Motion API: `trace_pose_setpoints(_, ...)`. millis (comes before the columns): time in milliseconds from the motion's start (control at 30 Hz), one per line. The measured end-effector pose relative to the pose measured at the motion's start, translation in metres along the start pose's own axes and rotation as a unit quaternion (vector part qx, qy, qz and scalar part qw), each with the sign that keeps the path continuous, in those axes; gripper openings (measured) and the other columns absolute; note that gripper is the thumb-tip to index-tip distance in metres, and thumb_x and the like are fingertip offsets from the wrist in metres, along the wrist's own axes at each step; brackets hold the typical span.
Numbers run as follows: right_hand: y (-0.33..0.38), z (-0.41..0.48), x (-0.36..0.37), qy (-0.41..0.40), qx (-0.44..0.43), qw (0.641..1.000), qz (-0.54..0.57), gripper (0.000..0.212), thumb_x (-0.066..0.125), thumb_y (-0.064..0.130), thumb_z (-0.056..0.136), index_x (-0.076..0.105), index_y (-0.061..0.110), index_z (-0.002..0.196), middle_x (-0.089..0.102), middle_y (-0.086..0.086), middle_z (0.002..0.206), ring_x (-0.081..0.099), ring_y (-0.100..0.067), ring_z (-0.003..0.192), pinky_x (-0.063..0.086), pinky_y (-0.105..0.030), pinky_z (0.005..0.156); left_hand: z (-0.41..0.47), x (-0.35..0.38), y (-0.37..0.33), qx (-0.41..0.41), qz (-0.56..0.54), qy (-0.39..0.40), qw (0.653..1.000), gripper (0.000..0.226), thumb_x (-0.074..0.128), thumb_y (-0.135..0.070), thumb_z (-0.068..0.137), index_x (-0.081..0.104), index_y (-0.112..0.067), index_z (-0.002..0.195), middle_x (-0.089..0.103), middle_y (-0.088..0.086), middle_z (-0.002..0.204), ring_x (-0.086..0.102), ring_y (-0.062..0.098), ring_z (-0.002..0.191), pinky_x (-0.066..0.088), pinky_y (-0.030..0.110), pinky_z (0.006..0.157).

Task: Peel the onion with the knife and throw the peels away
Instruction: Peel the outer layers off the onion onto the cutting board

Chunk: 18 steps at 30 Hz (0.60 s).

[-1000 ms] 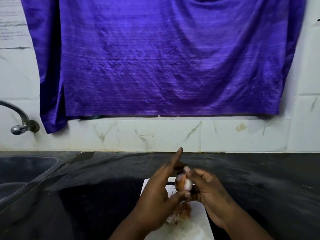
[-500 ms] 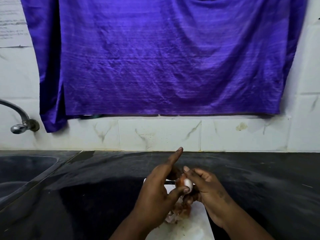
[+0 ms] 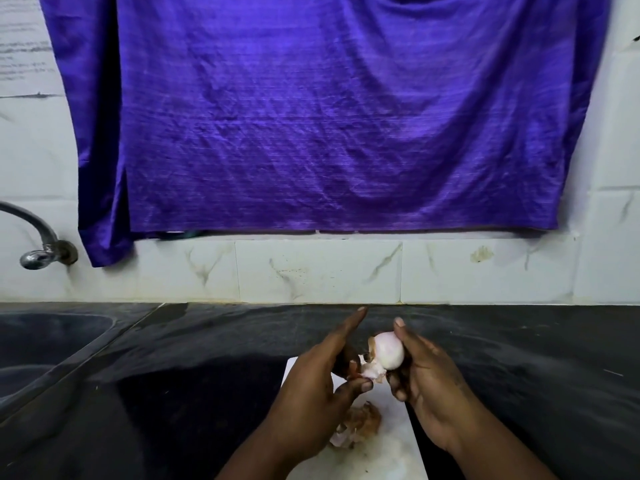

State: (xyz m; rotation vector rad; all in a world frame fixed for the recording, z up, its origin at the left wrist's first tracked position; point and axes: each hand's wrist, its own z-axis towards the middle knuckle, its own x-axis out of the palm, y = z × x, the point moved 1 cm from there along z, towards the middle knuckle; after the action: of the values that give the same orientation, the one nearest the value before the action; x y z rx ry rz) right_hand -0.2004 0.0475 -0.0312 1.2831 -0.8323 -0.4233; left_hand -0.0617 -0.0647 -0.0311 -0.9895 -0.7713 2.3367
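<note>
Half-peeled onion (image 3: 389, 352) gripped in curled right hand (image 3: 429, 386), above white cutting board (image 3: 384, 459) at desk (image 3: 173, 375) front edge. Beside it, left hand (image 3: 318, 382) pinches hanging peel (image 3: 372, 370), forefinger straight. Heap of loose peels (image 3: 360, 424) on board.

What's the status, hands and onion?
Left hand pinches peel. Right hand holds onion, mostly bare. Loose peels on board. Nothing blocking.

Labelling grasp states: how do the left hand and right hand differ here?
The right hand cups the pale, mostly peeled round onion; the left hand pinches a loose strip of papery skin hanging off it. The left hand's index finger points straight out; the right hand's fingers curl round the onion. Both hover above the white cutting board.
</note>
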Motion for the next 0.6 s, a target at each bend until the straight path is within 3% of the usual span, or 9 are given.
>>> trace_pose_setpoints(300,0.005,0.002,-0.007,-0.021,0.027,0.997,0.073,0.044,0.061,0.043,0.095,0.073,0.003,0.104,0.060,-0.011,0.060,0.047,-0.013,0.043,0.035,-0.025,0.038,0.001,-0.005,0.013,-0.062,0.096,0.012,0.993,0.092,0.074,-0.010,0.093,0.026,-0.061,0.151,0.062,-0.010,0.089,0.061,0.000,0.087,0.048,0.008,0.076)
trace_pose_setpoints(467,0.001,-0.003,0.001,0.023,0.025,0.999,0.033,0.043,0.060,0.041,0.095,0.073,0.000,0.099,0.065,-0.015,0.066,0.049,-0.017,0.046,0.036,-0.026,0.039,-0.003,-0.004,0.011,-0.061,0.108,0.032,0.992,0.098,0.066,-0.005,0.081,0.026,-0.061,0.151,0.059,-0.027,0.112,0.049,-0.009,0.114,0.045,0.010,0.085)
trace_pose_setpoints(600,-0.001,-0.004,0.005,0.048,0.027,0.998,0.002,0.048,0.061,0.043,0.093,0.074,-0.002,0.102,0.066,-0.018,0.071,0.050,-0.020,0.049,0.038,-0.027,0.040,-0.001,-0.006,0.001,-0.035,0.061,-0.042,0.997,0.087,0.076,-0.015,0.085,0.034,-0.055,0.151,0.059,-0.030,0.124,0.053,-0.011,0.123,0.045,0.011,0.096)
